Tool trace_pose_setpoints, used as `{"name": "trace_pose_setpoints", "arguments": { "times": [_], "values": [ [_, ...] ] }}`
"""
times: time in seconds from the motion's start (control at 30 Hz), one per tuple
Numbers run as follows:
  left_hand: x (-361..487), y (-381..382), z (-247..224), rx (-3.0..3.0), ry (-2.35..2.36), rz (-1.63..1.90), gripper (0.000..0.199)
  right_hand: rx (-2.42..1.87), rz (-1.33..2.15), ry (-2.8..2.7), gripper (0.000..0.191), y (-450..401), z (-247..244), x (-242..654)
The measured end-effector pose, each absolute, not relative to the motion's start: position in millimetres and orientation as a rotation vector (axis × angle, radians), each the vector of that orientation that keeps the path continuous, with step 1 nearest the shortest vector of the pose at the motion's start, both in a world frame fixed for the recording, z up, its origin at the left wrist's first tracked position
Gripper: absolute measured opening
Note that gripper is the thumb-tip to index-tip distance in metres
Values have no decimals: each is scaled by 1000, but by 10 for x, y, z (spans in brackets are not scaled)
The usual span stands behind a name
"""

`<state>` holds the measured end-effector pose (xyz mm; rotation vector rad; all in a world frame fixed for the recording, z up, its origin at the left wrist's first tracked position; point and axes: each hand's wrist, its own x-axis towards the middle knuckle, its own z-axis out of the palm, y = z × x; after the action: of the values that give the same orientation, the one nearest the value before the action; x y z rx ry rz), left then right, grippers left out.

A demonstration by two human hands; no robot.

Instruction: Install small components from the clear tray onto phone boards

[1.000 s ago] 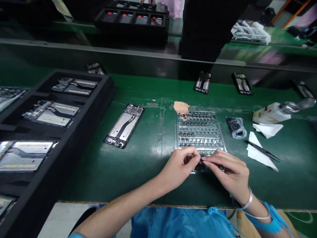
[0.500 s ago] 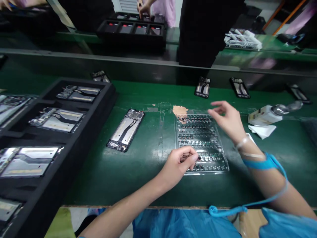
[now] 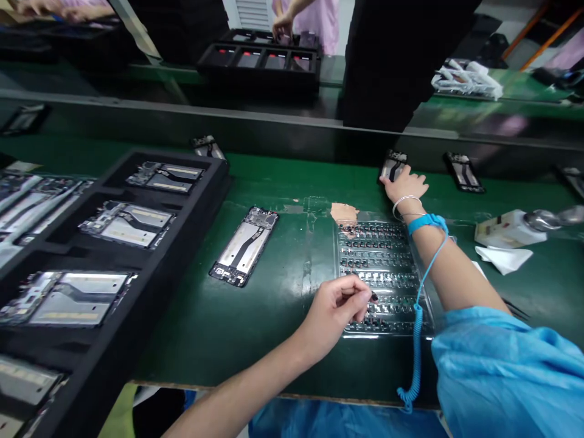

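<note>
My left hand (image 3: 335, 310) hovers over the near part of a clear plastic blister tray (image 3: 387, 331), pinching a small black component (image 3: 374, 297) between thumb and fingers. The tray holds rows of small dark parts. My right hand (image 3: 404, 185) is stretched across the tray and lies on the end of a phone mid-frame (image 3: 391, 167) at the far side of the green bench mat (image 3: 283, 347). The hand hides part of that frame, and I cannot tell whether it grips it. Another phone frame (image 3: 244, 246) lies left of the tray.
A black foam tray (image 3: 98, 365) of phone assemblies fills the left. A coiled blue wrist-strap cord (image 3: 417, 340) hangs from my right wrist over the tray. At right are a white dispenser bottle (image 3: 511, 228) and tissue (image 3: 504, 258). Beyond, a co-worker's hand (image 3: 283, 24) works at a black tray (image 3: 260, 70).
My right hand has moved from the tray's near edge to the far side of the bench, reaching the phone frame there. My left hand stays near the tray holding the component.
</note>
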<state>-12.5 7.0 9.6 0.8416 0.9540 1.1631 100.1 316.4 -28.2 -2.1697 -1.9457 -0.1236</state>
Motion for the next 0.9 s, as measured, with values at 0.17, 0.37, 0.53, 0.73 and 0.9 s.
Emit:
{"name": "trace_pose_setpoints", "arguments": {
  "times": [0.17, 0.37, 0.53, 0.73, 0.9],
  "values": [
    [-125, 61, 108, 846, 974, 1163, 20, -2116, -48, -1930, 75, 3144, -305, 959],
    [-127, 96, 87, 805, 1025, 1209, 21, -2062, 56, -1812, 54, 3185, -246, 881],
    [-135, 131, 19, 771, 1069, 1260, 22, -1926, 281, -1760, 55, 3063, 132, 1003],
    [-182, 151, -4, 648, 1113, 1570, 16, -1444, 426, -2108, 62, 1548, 258, 1271],
    [-179, 131, -42, 438, 1113, 1562, 17, -861, 330, -2464, 56, 446, 177, 1555]
  ]
}}
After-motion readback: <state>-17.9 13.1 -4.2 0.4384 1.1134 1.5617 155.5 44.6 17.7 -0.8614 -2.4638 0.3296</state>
